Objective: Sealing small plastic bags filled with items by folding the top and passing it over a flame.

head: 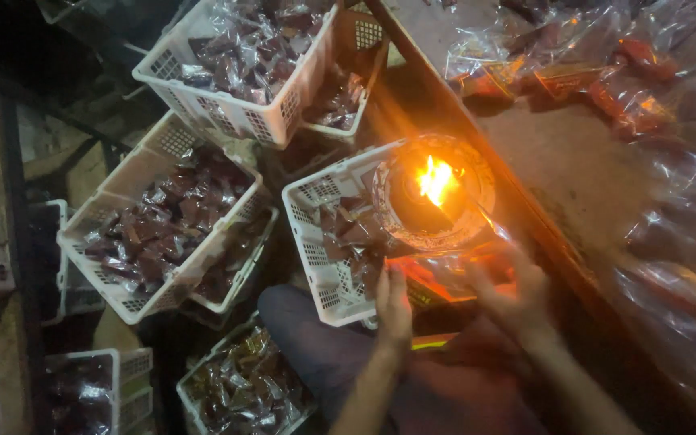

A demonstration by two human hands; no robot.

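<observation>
Holding both hands close under the flame, the person appears to be at the heat-sealing step of packing small wrapped sweets. The landmark is the glass bowl with the burning flame (435, 193), which rests on the corner of a white plastic crate (316, 242) half filled with dark, clear-wrapped pieces. Just below the bowl, the left hand (394, 310) rests against the crate's near edge, fingers straight and together; whether it pinches anything cannot be told. To the lower right of the bowl, the right hand (513, 290) is motion-blurred, fingers loosely curled around what looks like a clear plastic packet (445, 278) glowing orange beneath the flame; the grip itself is not plain. Left of the bowl stand more filled crates (163, 225), and another one above and to its left (239, 68). Right of the bowl runs the table (557, 177), strewn with clear bags of red-wrapped goods (630, 89).

By judgement, the next move calls for bringing the packet's open edge briefly to the flame, steady and quick, so the film fuses without scorching, with fingers kept clear of the fire.
</observation>
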